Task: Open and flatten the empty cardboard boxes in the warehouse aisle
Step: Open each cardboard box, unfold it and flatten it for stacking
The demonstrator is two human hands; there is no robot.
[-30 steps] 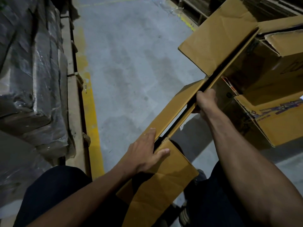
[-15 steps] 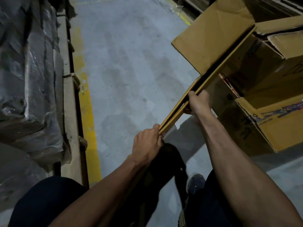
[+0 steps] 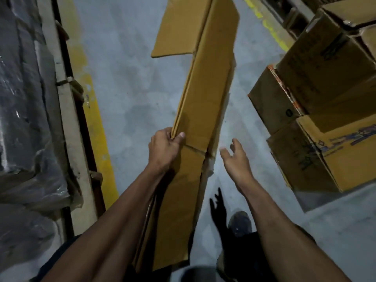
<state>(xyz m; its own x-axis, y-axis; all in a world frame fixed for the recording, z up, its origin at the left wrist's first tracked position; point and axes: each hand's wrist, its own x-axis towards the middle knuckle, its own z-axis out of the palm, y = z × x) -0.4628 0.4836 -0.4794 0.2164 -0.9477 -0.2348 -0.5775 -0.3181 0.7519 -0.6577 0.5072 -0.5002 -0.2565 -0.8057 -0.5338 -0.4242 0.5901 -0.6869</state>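
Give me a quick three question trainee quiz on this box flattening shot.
1. True or false: both hands grip the flattened box.
2. Which hand is open? A) left hand B) right hand
3. Fill in: the unflattened boxes stand on the person's ____ side.

Key: 1 false, only the left hand grips it; 2 B; 3 right.

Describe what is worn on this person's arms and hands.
Nothing shows on them: the left hand and right hand are bare, with no gloves, rings or watch in view. Both forearms are uncovered up to the frame's lower edge, so no sleeves show.
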